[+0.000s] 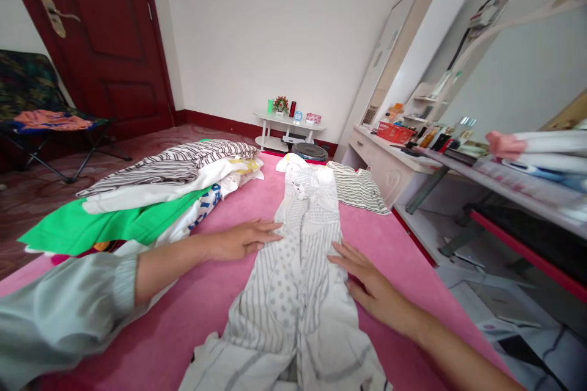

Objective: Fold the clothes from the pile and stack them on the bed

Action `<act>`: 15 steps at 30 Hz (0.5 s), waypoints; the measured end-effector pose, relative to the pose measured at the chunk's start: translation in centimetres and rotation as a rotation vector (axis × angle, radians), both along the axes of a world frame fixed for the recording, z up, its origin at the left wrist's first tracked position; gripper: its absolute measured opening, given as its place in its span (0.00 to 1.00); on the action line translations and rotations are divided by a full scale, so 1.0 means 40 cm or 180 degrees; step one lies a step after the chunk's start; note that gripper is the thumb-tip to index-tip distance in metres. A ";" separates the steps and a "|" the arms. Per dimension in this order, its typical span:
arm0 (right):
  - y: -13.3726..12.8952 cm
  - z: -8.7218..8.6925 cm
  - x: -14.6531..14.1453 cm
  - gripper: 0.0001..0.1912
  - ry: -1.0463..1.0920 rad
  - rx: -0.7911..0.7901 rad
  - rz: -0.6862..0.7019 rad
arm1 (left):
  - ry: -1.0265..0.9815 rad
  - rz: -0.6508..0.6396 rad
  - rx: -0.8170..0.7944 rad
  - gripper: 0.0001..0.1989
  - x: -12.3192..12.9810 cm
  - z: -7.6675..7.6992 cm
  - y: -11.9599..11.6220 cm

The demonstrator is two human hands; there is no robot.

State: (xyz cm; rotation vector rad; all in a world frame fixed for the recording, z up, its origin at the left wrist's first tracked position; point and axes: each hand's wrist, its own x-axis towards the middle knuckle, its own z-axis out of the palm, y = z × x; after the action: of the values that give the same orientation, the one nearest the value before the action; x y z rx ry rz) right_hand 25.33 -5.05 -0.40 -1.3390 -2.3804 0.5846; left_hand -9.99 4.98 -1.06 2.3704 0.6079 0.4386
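Note:
A long white garment (300, 269) with grey stripes and dots lies stretched lengthwise over a pink cover (215, 305); its near end runs out of view at the bottom. My left hand (243, 238) rests at the garment's left edge, fingers extended, fingertips on the cloth. On the opposite edge, my right hand (367, 275) touches the fabric with its fingers apart. Neither hand grips anything. Beyond my left forearm is a pile of clothes, with a green garment (132, 220) and a striped brown-and-white one (174, 162) on it.
A small striped garment (360, 186) lies at the far right of the pink cover. To the right stand a white dresser (380, 153) with bottles and a red basket (395, 132), and a shelf with folded cloths. A folding chair (55, 125) stands left, near a dark red door (101, 30).

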 end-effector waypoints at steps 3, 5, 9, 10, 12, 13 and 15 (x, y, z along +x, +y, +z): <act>-0.082 0.048 -0.025 0.27 0.0057 -0.0451 0.0220 | 0.0197 -0.0381 -0.0226 0.24 -0.046 0.049 -0.084; -0.118 0.076 -0.040 0.26 0.0034 -0.0732 0.0380 | 0.0329 -0.0503 -0.0249 0.27 -0.057 0.071 -0.132; -0.132 0.097 -0.059 0.22 0.0131 -0.1077 0.0589 | 0.0397 -0.0685 -0.0178 0.30 -0.038 0.083 -0.184; -0.127 0.096 -0.062 0.19 0.0191 -0.1083 0.0576 | 0.0378 -0.0710 -0.0165 0.29 -0.027 0.086 -0.190; -0.119 0.092 -0.069 0.14 0.0366 -0.1022 0.0475 | 0.0260 -0.0714 -0.0163 0.26 -0.005 0.098 -0.200; -0.119 0.093 -0.072 0.13 0.0482 -0.0978 0.0399 | 0.0184 -0.0716 -0.0179 0.23 0.004 0.108 -0.208; -0.136 0.102 -0.079 0.14 0.0713 -0.0995 0.0275 | 0.0034 -0.0739 -0.0282 0.19 0.007 0.126 -0.234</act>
State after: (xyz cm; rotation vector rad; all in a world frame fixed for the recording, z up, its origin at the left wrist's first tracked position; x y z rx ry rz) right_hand 22.16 -10.48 3.70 -1.2170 -2.2366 1.1085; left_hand -9.70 -4.39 3.97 2.3245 0.3434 0.2901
